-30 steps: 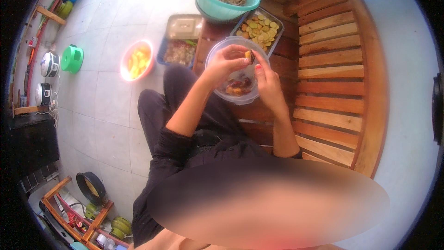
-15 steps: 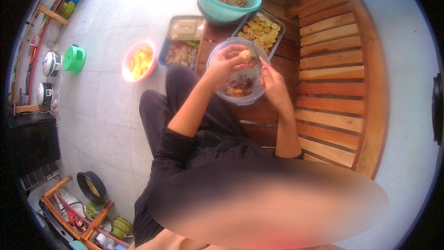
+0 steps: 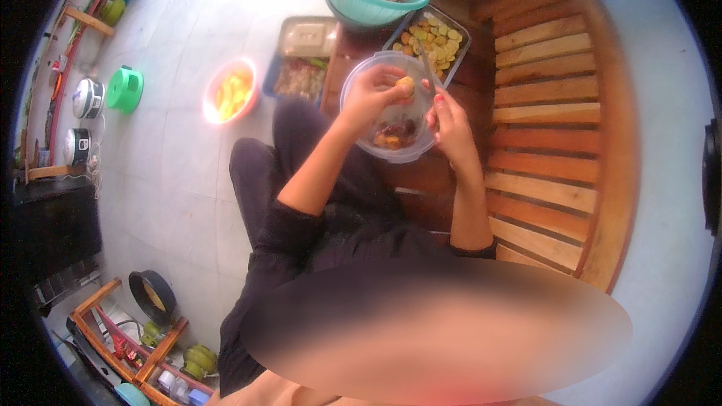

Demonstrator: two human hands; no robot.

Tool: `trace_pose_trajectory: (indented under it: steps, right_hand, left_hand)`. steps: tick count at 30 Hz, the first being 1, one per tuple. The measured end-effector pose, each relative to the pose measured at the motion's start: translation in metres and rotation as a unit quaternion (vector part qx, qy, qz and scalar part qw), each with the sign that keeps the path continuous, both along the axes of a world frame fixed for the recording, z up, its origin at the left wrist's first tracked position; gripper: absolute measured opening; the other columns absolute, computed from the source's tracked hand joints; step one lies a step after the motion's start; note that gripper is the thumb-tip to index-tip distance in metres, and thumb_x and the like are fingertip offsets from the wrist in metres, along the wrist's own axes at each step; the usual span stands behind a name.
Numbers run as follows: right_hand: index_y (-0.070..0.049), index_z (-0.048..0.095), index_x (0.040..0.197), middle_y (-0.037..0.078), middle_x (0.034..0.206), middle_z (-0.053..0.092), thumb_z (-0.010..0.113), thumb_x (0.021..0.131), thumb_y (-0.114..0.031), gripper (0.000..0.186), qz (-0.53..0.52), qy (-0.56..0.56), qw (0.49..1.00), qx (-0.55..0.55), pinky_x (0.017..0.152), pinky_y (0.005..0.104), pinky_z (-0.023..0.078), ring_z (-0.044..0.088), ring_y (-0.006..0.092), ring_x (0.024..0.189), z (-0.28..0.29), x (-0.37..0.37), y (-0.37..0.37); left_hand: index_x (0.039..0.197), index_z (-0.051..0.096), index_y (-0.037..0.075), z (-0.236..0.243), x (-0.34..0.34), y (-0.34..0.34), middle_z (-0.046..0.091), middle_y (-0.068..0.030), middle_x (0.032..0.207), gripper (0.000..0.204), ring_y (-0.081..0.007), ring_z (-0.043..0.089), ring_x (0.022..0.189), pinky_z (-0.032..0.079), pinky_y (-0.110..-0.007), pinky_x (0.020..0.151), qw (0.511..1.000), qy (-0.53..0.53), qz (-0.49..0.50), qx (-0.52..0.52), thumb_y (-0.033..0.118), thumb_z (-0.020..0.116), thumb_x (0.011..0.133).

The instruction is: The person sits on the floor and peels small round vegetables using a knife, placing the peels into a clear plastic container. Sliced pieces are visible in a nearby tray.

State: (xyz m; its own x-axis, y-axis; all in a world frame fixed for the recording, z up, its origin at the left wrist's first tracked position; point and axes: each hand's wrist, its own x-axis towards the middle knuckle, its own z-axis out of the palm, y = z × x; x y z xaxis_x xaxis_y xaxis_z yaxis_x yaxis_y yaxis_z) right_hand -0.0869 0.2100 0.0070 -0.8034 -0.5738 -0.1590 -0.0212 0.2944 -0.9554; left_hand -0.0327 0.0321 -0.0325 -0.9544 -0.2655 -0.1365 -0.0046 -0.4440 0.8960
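Note:
Between the fingers of my left hand (image 3: 370,99) is a small yellow peeled piece of food (image 3: 406,83), held over a clear plastic tub (image 3: 402,156). My right hand (image 3: 453,126) grips a knife (image 3: 426,64), its blade pointing up and away, just right of the yellow piece. Dark red and orange scraps (image 3: 392,135), probably peelings, lie in the tub beneath my hands. Just beyond the tub, a rectangular tray holds many round yellow slices (image 3: 435,39). The fingers of my left hand partly cover the piece.
A turquoise basket (image 3: 410,11) of greyish strips stands at the far end of the wooden bench (image 3: 481,98). To the left are a lidded container (image 3: 308,34), a bowl of yellow pieces (image 3: 235,95) and a green stool (image 3: 124,90) on the tiled floor. Wooden slats rise at right.
The dark bit that hung by the yellow piece is no longer there. The knife has drawn slightly right, away from the piece. The whole view has shifted a little.

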Motion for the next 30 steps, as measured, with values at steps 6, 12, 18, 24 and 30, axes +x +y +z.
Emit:
trace_pose_trajectory:
  steps: [6,12,18,24,30]
  right_hand:
    - [-0.01,0.053,0.136,-0.005,0.071,0.048,0.037,0.106,-0.034,0.042,-0.024,-0.115,0.993,-0.03,0.039,0.0157,0.026,0.033,0.0001,0.047,-0.003,0.0,0.006]
    - [-0.01,0.055,0.134,-0.005,0.069,0.048,0.037,0.106,-0.035,0.042,-0.015,-0.114,0.993,-0.035,0.043,0.018,0.029,0.035,0.0019,0.05,-0.006,0.0,0.009]
    - [-0.009,0.059,0.131,-0.004,0.068,0.05,0.038,0.105,-0.038,0.044,0.022,-0.064,0.998,0.007,0.051,0.0214,0.033,0.039,0.0046,0.055,-0.009,-0.007,0.008]
    - [-0.009,0.055,0.134,-0.004,0.069,0.049,0.035,0.106,-0.037,0.045,0.029,-0.072,0.997,-0.002,0.041,0.0163,0.028,0.034,0.0008,0.047,-0.013,-0.01,0.008]
    - [-0.009,0.055,0.134,-0.004,0.068,0.049,0.035,0.106,-0.038,0.045,0.02,-0.106,0.994,-0.009,0.04,0.0161,0.028,0.033,0.0008,0.046,-0.011,-0.01,0.008]
  left_hand:
    - [0.108,0.065,0.002,-0.023,-0.002,0.009,0.071,-0.0205,0.093,0.043,-0.0301,0.07,0.084,0.054,-0.039,0.073,0.933,-0.066,0.036,-0.353,0.021,0.082,0.073]
    - [0.103,0.07,0.012,-0.048,-0.011,0.011,0.071,-0.0164,0.087,0.031,-0.0368,0.068,0.08,0.053,-0.046,0.078,0.765,-0.111,-0.208,-0.6,0.031,0.072,0.079]
    - [0.102,0.071,0.013,-0.05,-0.011,0.022,0.072,-0.0145,0.091,0.028,-0.0351,0.069,0.083,0.053,-0.045,0.079,0.659,-0.095,-0.399,-0.631,0.03,0.067,0.08]
    - [0.104,0.074,0.015,-0.038,-0.009,0.02,0.072,-0.0112,0.1,0.029,-0.0312,0.067,0.097,0.052,-0.042,0.087,0.682,-0.118,-0.425,-0.583,0.023,0.071,0.076]
    - [0.105,0.07,0.013,-0.033,-0.008,0.014,0.07,-0.0157,0.102,0.032,-0.0306,0.066,0.101,0.049,-0.041,0.09,0.759,-0.107,-0.396,-0.507,0.021,0.072,0.074]
